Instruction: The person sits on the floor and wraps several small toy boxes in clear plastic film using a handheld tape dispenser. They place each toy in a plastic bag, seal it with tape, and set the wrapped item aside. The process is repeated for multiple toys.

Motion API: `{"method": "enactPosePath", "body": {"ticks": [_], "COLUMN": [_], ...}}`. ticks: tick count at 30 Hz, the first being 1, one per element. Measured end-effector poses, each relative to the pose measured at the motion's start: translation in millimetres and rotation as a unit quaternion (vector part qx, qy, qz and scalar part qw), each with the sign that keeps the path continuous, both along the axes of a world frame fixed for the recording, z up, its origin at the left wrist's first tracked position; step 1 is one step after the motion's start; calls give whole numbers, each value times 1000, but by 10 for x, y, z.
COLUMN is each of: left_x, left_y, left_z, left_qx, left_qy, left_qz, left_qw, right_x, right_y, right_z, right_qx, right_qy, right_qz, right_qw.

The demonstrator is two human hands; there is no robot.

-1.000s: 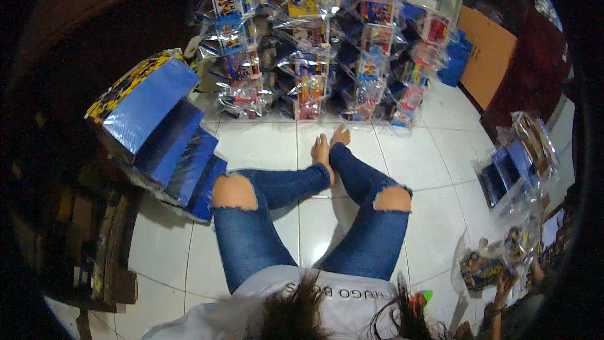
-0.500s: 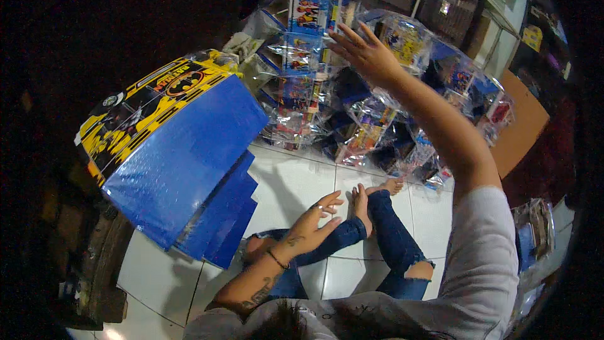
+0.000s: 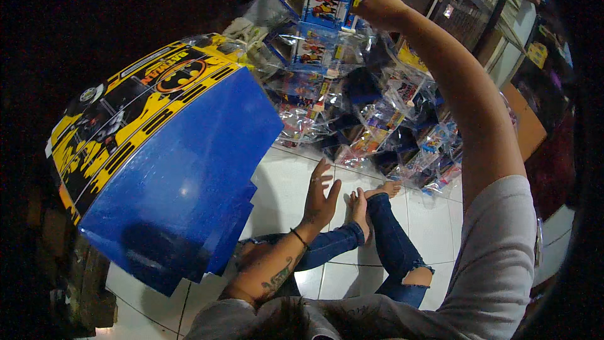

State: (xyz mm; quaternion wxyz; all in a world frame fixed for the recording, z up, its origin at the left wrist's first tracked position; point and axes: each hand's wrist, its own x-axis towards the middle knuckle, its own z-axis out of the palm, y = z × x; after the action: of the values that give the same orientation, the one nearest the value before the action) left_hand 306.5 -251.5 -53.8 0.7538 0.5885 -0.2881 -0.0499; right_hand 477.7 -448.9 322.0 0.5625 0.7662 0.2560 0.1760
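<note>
My right hand (image 3: 382, 10) is stretched out to the far side of the pile. Its fingers are closed at the right edge of a blue printed box (image 3: 327, 1) in clear plastic, at the top of a row. The fingertips are partly hidden there. My left hand (image 3: 321, 200) hovers over the floor near my feet, fingers apart, holding nothing. Below the held box, another blue printed box (image 3: 312, 47) lies in similar plastic.
A large box with blue sides (image 3: 189, 176) and a yellow-black printed panel (image 3: 145, 97) stands at the left. Several plastic-wrapped packs (image 3: 377, 127) spread across the white tiled floor (image 3: 286, 173). Brown cardboard (image 3: 527, 116) leans at the right. My legs (image 3: 396, 233) are bent in front.
My right hand has gone from hovering with spread fingers to closing on the top blue box's edge. My left hand has risen slightly, fingers pointing more upward. The view has shifted a little.
</note>
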Motion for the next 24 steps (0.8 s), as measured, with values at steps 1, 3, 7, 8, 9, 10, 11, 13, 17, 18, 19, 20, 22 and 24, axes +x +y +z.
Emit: {"method": "enactPosePath", "body": {"ticks": [1, 3, 7, 8, 9, 10, 11, 13, 17, 18, 19, 20, 22, 24], "left_x": [55, 157, 235, 216, 194, 167, 144, 132, 313, 376, 440, 483, 550, 570], "left_y": [-12, -32, -38, -37, -39, -45, -54, -89, -247, -303, -364, -432, -568, -721], "left_z": [39, 126, 285, 314, 342, 371, 400, 465, 620, 664, 715, 769, 910, 1095], "left_qx": [-18, -28, -62, -56, -46, -52, -60, -54, -140, -142, -143, -162, -159, -171], "left_qy": [-4, -14, -20, -28, -25, -16, -10, -20, -24, -22, -20, -42, -6, -22], "left_qz": [2, 9, 8, 16, 6, -6, -10, -6, -17, -5, 8, 22, 40, 78], "left_qw": [1000, 999, 998, 998, 999, 999, 998, 998, 990, 990, 989, 986, 987, 982], "right_x": [-16, -82, -315, -370, -403, -441, -458, -508, -663, -713, -771, -832, -973, -1154], "right_y": [15, 23, -12, -10, 4, 23, 51, 102, 121, 117, 117, 129, 192, 291], "right_z": [59, 154, 211, 193, 188, 175, 178, 206, 356, 401, 434, 471, 535, 595], "right_qx": [39, 130, 67, 60, 42, 6, -42, -83, -71, -76, -109, -145, -204, -234], "right_qy": [-11, -27, 18, 11, 26, 10, 13, 22, 30, 44, 16, 6, -47, -96], "right_qz": [-78, -158, -101, -90, -141, -112, -143, -169, -151, -114, -103, -61, -32, -83], "right_qw": [996, 978, 993, 994, 989, 994, 989, 982, 986, 990, 989, 988, 977, 964]}}
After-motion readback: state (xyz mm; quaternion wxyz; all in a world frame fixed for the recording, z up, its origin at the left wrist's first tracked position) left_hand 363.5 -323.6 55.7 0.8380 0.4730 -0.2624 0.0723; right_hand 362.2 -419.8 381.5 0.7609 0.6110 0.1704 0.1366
